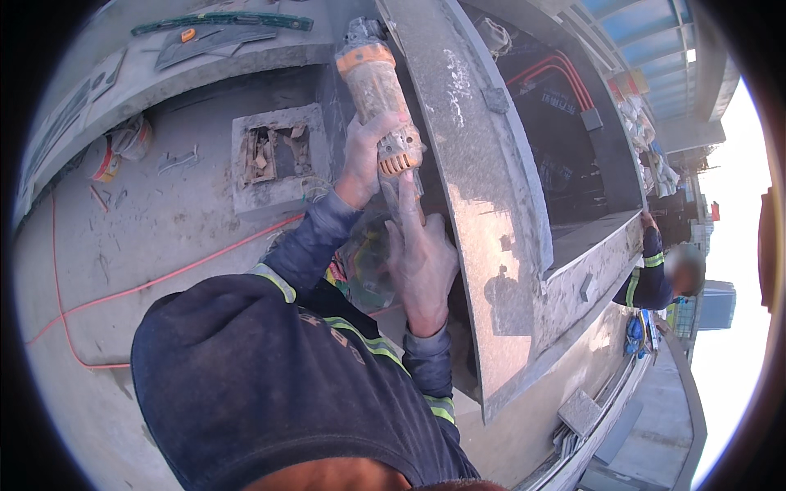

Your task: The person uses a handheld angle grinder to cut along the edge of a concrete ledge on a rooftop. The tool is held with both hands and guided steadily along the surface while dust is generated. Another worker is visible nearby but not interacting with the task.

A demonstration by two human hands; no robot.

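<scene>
A dusty angle grinder point(372, 86) with orange bands points away from me, alongside the edge of a long grey stone slab point(483, 270). My left hand point(363, 159) is wrapped round the middle of its body. Behind it, my right hand point(422, 266) grips the tail end, with one finger stretched forward along the casing near the orange vents. The grinder's metal head point(364, 31) lies close to the slab's far part, and I cannot make out a disc. Pale handwritten marks show on the slab.
A red hose point(176, 278) crosses the concrete floor on the left. A square block with a rubble-filled opening point(237, 184) and a bucket point(131, 137) stand there. Red pipes point(565, 69) run beyond the slab. Another person point(655, 270) is at the far right, one hand on a ledge.
</scene>
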